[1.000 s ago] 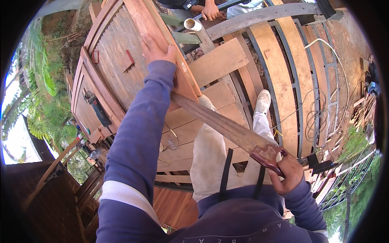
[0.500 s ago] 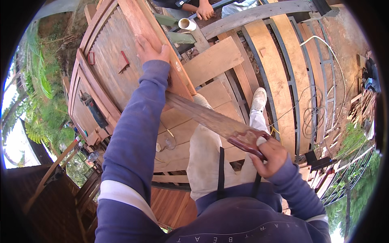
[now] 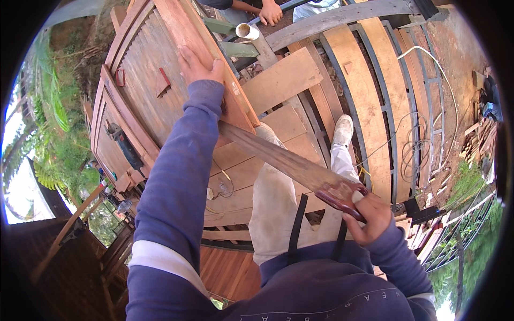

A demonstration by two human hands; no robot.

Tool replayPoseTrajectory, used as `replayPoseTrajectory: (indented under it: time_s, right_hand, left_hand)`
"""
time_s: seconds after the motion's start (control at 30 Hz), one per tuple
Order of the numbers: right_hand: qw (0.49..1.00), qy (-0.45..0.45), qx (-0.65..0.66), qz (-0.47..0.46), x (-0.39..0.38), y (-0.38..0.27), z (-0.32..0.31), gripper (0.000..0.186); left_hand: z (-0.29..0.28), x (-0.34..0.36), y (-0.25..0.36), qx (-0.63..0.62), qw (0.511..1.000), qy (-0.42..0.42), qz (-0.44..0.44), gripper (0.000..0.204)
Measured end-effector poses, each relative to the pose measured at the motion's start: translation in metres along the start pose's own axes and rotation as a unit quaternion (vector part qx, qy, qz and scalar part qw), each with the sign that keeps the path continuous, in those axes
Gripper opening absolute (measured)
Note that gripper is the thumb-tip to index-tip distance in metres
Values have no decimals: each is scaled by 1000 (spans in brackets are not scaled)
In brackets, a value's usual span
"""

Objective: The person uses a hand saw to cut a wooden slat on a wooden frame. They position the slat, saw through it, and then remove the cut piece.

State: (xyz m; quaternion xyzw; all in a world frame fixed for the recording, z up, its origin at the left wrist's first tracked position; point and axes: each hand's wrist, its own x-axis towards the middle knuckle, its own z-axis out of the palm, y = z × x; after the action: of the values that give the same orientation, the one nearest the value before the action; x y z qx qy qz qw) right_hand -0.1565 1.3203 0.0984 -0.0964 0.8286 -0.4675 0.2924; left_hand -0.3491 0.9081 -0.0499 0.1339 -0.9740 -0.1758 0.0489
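At the lower right of the view, the right hand (image 3: 370,218) is closed around the dark red handle of a hand saw (image 3: 289,163), and its blade runs up-left to the near edge of the reddish wooden board (image 3: 201,51), just under the left forearm. The left hand (image 3: 197,65) lies flat with fingers spread on this board, pressing it onto the slatted wooden panel (image 3: 144,80). I judge the cut is only begun, since the board looks whole; a white pipe (image 3: 248,31) near the panel's far corner shows an empty mouth.

no pkgs, no labels, no signs, no screens visible
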Motion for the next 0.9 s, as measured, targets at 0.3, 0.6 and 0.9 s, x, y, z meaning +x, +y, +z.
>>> replayPoseTrajectory:
  time_s: [0.3, 0.6, 0.9]
  right_hand:
    - [1000, -16, -2, -5, 17, -6, 6, 19]
    - [1000, -15, -3, -8, 29, -8, 10, 20]
    - [997, -44, -13, 62, 1, 21, -20, 17]
  left_hand:
    - [0, 6, 5, -5, 1000, 1, -9, 94]
    - [1, 6, 5, -6, 1000, 2, -2, 95]
    - [3, 3, 5, -17, 1000, 1, -3, 93]
